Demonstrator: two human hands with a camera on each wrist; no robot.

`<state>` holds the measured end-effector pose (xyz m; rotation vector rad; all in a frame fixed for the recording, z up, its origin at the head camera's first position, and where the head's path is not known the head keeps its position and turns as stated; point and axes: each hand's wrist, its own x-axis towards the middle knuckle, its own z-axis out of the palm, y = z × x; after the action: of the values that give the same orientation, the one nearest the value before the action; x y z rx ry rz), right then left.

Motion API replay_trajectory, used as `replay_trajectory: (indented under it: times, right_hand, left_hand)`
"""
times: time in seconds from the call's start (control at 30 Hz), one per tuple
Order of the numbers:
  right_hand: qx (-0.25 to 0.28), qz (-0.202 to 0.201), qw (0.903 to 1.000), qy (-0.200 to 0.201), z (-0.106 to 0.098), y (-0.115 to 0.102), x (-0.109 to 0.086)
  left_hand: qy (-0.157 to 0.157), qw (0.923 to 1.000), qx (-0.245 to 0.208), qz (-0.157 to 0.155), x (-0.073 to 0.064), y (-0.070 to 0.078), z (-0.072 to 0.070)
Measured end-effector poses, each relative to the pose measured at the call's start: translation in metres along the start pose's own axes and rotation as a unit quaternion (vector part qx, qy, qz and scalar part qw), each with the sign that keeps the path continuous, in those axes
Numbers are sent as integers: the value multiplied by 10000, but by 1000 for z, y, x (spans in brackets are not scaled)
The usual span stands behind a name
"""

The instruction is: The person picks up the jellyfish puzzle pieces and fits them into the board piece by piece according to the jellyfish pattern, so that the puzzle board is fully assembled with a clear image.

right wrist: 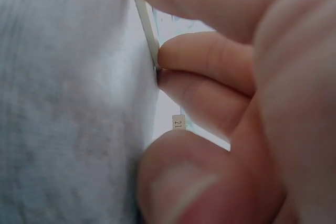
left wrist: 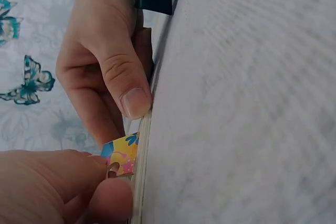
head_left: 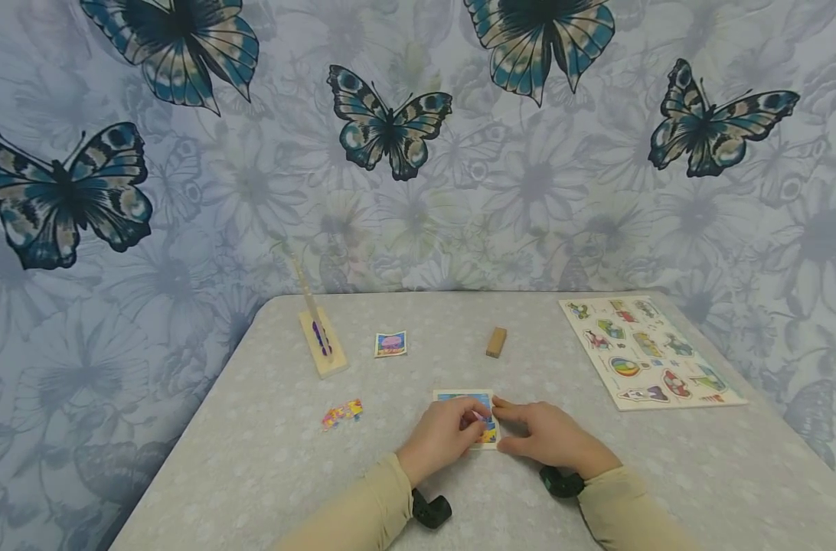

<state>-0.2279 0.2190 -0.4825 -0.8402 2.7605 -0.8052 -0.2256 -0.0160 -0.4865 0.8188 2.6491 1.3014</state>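
Observation:
A small picture puzzle in a pale frame lies on the table beneath both hands. My left hand is over its left half, thumb and forefinger pinching a colourful puzzle piece just above the board. That piece is yellow, pink and blue, with a rounded notch by the fingertips. At the frame's right edge, my right hand touches it, forefinger toward the far corner and thumb near the close corner. In the right wrist view its fingertips meet the board's thin edge. Much of the picture is hidden by my left hand.
Loose puzzle pieces lie to the left. Farther back are a small picture card, a wooden block and a pale stand with an upright panel. A large picture board lies at right; a butterfly-patterned wall rises behind.

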Motion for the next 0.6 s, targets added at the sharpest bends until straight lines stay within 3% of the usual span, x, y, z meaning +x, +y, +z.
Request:
replay_trajectory:
  times: [0.1,0.37,0.6]
  right_hand:
    - [86,-42,9999,-32,0,1,-2]
    - [82,-74,9999,-64,0,1,-3]
    - [137,-37,9999,-63,-1,-1,-2]
  left_hand:
    - [139,9990,390,173,2,-1,3]
    - [178,9934,1120,153,5,-7,5]
    - [-70,9759,2090,618,4,-7,5]
